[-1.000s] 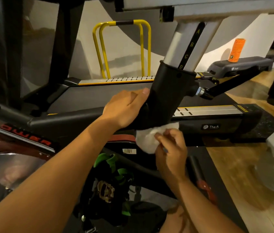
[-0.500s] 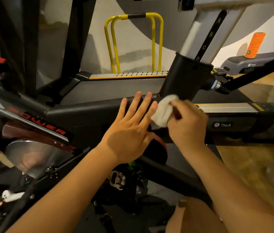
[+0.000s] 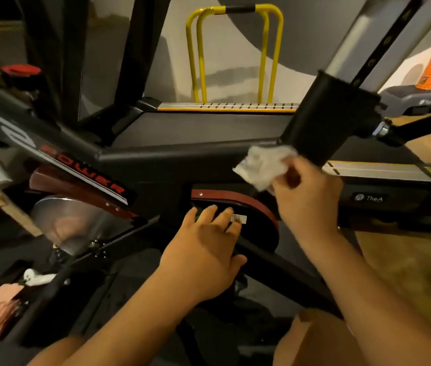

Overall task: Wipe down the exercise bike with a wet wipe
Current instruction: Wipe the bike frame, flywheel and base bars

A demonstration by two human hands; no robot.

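Fingers (image 3: pixel 299 167) of right hand (image 3: pixel 309 199) pinch bunched wipe (image 3: pixel 262 165) at frame bar (image 3: pixel 182 151); left hand (image 3: pixel 204 249) loosely spread below bar. Better: flatten wipe, press firm, sweep along bar.

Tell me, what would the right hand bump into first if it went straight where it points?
The right hand would likely hit the black frame bar just behind its wipe; depth is unclear.

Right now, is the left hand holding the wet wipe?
No, the right hand grips the wet wipe by the black seat-post sleeve, while the left hand rests lower on the red-trimmed guard.
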